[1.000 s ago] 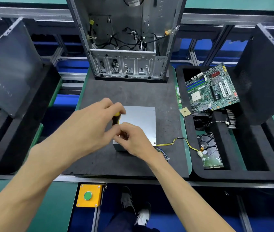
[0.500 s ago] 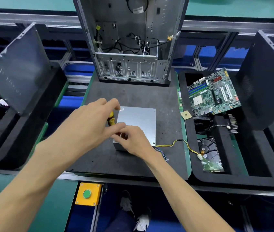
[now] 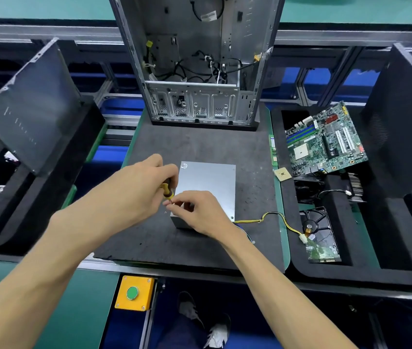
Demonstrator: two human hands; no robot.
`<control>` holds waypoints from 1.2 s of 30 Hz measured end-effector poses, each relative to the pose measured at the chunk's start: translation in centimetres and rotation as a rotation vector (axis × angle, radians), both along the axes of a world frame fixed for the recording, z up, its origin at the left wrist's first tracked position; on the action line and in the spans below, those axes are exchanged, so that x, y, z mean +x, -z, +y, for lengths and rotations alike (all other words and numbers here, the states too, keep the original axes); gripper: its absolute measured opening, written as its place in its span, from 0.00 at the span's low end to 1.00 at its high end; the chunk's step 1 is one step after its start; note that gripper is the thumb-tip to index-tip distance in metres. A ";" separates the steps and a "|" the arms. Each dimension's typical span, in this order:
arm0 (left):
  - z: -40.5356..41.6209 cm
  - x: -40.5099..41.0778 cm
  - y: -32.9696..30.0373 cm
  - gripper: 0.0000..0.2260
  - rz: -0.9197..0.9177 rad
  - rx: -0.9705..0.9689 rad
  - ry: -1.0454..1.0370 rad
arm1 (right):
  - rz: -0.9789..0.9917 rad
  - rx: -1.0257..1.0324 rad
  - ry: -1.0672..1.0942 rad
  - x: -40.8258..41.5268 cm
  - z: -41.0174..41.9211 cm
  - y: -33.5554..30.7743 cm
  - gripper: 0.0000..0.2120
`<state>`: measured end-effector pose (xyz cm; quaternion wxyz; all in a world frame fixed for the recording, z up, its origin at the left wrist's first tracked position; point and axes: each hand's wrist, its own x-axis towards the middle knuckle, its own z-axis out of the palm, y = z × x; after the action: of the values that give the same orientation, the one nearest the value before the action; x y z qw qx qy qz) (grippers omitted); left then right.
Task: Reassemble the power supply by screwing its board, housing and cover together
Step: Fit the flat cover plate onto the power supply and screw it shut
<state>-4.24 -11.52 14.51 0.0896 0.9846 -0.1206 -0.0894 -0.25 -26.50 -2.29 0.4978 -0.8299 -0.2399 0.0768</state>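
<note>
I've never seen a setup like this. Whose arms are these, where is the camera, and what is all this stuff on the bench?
No machine here: a person works with bare hands, filmed by a camera on their head looking down. The left hand grips a small yellow-handled screwdriver; the right hand pinches near its tip, at the corner of a closed metal box, the power supply. It lies on a dark foam mat, with yellow-black wires trailing right. Behind stands an open computer case. In the foam tray on the right lie a motherboard and a hard drive.
</note>
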 end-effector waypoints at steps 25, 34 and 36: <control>0.1 0.8 1.8 0.08 -0.078 0.132 -0.110 | 0.038 0.015 0.094 0.2 0.6 0.6 0.05; 0.2 0.2 2.2 0.12 -0.148 0.100 -0.109 | 0.007 -0.028 0.081 0.2 0.6 0.5 0.05; 0.3 0.3 2.1 0.19 -0.161 0.071 -0.249 | 0.016 -0.031 0.086 0.1 0.7 0.5 0.04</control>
<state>-3.99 -11.21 12.41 0.0549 0.9985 -0.0010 -0.0025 -0.13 -25.78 -2.81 0.4897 -0.8464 -0.1988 0.0657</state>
